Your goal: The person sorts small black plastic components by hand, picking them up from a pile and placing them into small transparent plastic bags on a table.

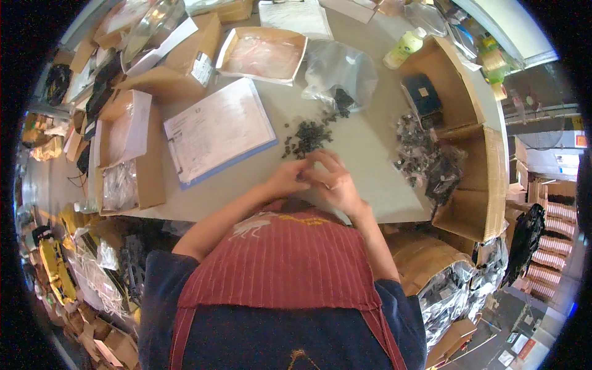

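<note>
My left hand (pixel 287 179) and my right hand (pixel 336 185) meet over the near side of the table, fingertips pinched close together. Something small and dark seems to sit between them, too small to name. Just beyond my fingers lies a loose pile of small black parts (pixel 308 137). It trails away toward a clear plastic bag (pixel 338 71), which lies slack with more black parts at its mouth. To the left of the pile, a blue clipboard (pixel 271 145) carries printed sheets (pixel 216 126).
An open cardboard box (pixel 472 191) on its side at the right has small black and clear-bagged parts before it. Behind stands a yellow-green bottle (pixel 404 48). A shallow white box (pixel 262 55) and cardboard boxes (pixel 151 179) line the far and left sides of the table (pixel 376 166).
</note>
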Motion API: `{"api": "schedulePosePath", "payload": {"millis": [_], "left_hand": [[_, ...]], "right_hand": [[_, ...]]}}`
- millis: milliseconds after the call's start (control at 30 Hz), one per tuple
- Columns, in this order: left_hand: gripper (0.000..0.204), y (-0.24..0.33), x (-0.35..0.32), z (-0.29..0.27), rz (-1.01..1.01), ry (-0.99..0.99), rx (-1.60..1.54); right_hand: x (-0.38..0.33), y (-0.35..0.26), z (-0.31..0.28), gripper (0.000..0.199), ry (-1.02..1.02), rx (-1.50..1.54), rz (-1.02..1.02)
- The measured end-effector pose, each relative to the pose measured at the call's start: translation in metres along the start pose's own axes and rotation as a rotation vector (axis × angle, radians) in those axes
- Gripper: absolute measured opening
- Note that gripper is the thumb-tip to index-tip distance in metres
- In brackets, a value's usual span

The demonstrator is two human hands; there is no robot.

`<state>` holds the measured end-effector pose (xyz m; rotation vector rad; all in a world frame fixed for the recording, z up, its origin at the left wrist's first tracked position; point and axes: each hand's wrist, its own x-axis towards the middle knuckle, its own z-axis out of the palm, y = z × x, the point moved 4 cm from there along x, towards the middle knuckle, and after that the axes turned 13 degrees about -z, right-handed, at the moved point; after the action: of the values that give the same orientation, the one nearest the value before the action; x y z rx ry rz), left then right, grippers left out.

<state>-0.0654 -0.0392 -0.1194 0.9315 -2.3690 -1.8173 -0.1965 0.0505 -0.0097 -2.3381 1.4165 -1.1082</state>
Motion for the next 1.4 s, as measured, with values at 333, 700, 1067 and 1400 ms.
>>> {"api": "schedulePosePath", "payload": {"millis": [333, 700, 1067, 1400], "left_hand": [[0.029, 0.015, -0.015, -0.009, 0.170, 0.246, -0.187], [0.012, 0.050, -0.017, -0.025, -0.168, 0.220, 0.047], [0.010, 0.096, 0.002, -0.040, 0.055, 0.124, 0.123], [0.008, 0.092, 0.107, -0.095, 0.236, 0.334, -0.259]], "right_hand": [[-0.015, 0.009, 0.012, 0.015, 0.079, 0.036, 0.164], [-0.018, 0.015, 0.010, 0.015, 0.220, 0.234, 0.486], [-0.017, 0.025, -0.011, 0.007, 0.169, 0.221, 0.404], [-0.049, 0.068, -0.057, 0.013, 0.879, 0.544, 0.680]]}}
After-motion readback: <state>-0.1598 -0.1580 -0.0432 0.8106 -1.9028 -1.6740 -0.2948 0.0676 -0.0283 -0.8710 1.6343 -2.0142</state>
